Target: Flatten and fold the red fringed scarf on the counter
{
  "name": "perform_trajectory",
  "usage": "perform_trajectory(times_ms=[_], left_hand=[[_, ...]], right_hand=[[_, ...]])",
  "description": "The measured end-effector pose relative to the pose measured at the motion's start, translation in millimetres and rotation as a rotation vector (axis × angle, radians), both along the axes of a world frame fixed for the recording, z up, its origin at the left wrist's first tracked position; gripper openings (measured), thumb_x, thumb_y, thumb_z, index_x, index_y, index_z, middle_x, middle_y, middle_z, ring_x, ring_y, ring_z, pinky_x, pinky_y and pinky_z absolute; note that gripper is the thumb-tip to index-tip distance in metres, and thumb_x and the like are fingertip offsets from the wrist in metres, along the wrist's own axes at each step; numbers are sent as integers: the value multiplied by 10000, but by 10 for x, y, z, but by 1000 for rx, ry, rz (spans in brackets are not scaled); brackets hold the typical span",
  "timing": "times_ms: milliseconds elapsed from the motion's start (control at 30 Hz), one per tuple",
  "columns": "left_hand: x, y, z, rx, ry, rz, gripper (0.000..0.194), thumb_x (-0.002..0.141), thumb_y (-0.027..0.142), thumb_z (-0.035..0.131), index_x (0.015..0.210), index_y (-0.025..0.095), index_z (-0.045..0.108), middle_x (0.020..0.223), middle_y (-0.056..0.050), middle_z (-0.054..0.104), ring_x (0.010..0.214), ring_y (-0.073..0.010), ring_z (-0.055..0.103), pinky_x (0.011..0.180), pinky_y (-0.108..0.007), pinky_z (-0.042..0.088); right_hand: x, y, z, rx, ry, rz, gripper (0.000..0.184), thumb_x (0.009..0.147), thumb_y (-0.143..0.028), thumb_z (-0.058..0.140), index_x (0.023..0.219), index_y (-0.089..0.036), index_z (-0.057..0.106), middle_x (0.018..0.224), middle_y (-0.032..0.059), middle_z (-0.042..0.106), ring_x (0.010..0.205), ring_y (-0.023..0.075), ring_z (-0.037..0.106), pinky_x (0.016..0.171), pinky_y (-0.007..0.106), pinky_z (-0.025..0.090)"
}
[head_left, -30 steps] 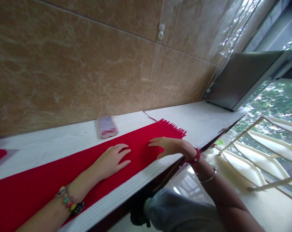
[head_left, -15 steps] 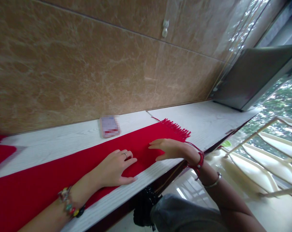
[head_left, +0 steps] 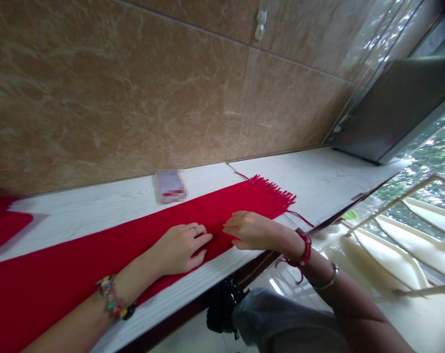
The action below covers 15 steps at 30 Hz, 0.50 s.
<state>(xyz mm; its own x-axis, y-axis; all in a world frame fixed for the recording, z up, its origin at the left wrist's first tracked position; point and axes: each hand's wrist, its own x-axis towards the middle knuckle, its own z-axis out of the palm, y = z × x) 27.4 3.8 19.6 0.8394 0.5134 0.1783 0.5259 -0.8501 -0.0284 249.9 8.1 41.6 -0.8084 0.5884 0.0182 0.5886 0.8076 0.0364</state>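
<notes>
Red fringed scarf (head_left: 108,255): flat on white counter (head_left: 318,181).
Left hand (head_left: 180,250): on scarf, fingers half-curled; grip, can't tell.
Right hand (head_left: 249,230): at scarf, nearer fringe (head_left: 274,190), fingers narrow; grip, can't tell.
Smartphone (head_left: 170,186): beside scarf.

Hands (head_left: 180,250) (head_left: 255,231) closer together, fingers (head_left: 203,239) more curled

Free counter (head_left: 318,171) between red cloth (head_left: 108,255) and grey panel (head_left: 399,108), phone (head_left: 170,186) beside cloth's far edge, wall (head_left: 134,98) behind

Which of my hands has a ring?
Your left hand, with the multicoloured beaded bracelet at its wrist, wears a silver ring; your right hand shows none.
</notes>
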Motion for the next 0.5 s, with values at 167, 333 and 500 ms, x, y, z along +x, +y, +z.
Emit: perform_trajectory(times_ms=[167,333,500], left_hand=[[-4,-3,3,9,5,-4,316,802,351,464,1051,186,568,970,-59,590,845,-181,554,719,-299,447],[8,-21,20,27,33,-3,331,791,395,482,1026,182,576,963,-64,588,845,-189,555,706,-297,443],[35,-47,27,50,43,4,334,792,409,475,996,167,583,935,-70,601,828,-194,563,689,-300,454]], right_hand=[[-46,-22,6,119,-107,103,198,800,-193,451,901,-139,613,867,79,648,836,178,560,788,321,393],[-70,-23,-18,201,-123,163,139,800,-149,470,800,-124,607,803,69,641,746,165,559,725,314,388],[-76,16,-73,255,-104,184,143,832,-110,440,823,-123,581,760,56,628,705,152,551,692,301,380]])
